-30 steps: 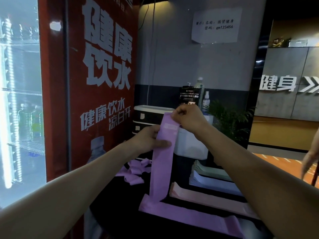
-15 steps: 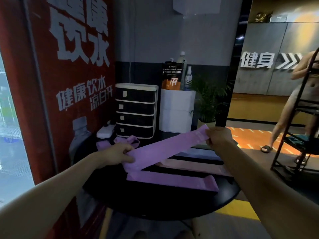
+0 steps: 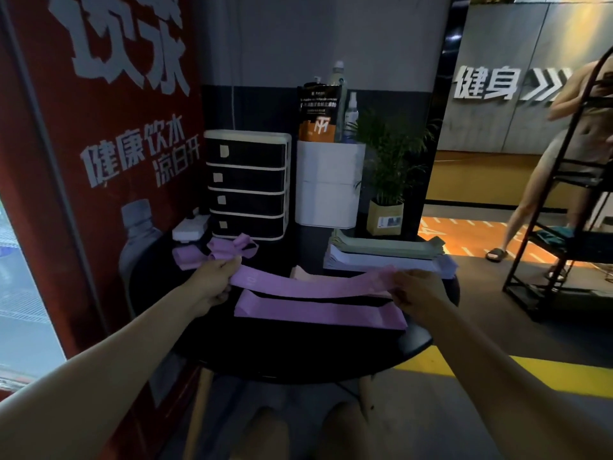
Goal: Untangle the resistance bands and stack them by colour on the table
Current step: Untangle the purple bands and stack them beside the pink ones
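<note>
Left hand (image 3: 217, 280) pinching one end of a purple band (image 3: 308, 284), fingers curled round it. Right hand (image 3: 413, 293) gripping the other end, thumb on top. Band stretched flat between both hands, sagging slightly in the middle, held just above the desk (image 3: 298, 356); small pale logo near the left end.

Directly beneath: a second purple band (image 3: 318, 310) lying flat on the round black desk, roughly parallel to the held one. A pale pink band (image 3: 300, 272) just behind, mostly hidden by the held band. Far left of desk: tangled purple bands (image 3: 229, 250) in a knotted heap, loops sticking up, beside the left hand. Far right: stack of grey-green bands (image 3: 388, 249) on top of pale lilac bands (image 3: 384, 262), edges neatly aligned, partly behind the right hand.

Behind the desk: black drawer unit (image 3: 247, 190) with cream frame, four drawers; white box (image 3: 326, 184) beside it carrying an orange-and-black pouch (image 3: 318, 112) and bottles (image 3: 345, 104); potted plant (image 3: 388, 180) to the right; small white object (image 3: 189, 227) by the drawers, too dim to identify. Red vending machine (image 3: 99, 144) with white characters filling the left. Black metal rack (image 3: 574, 194) at far right, a second person (image 3: 564, 134) behind it.
</note>
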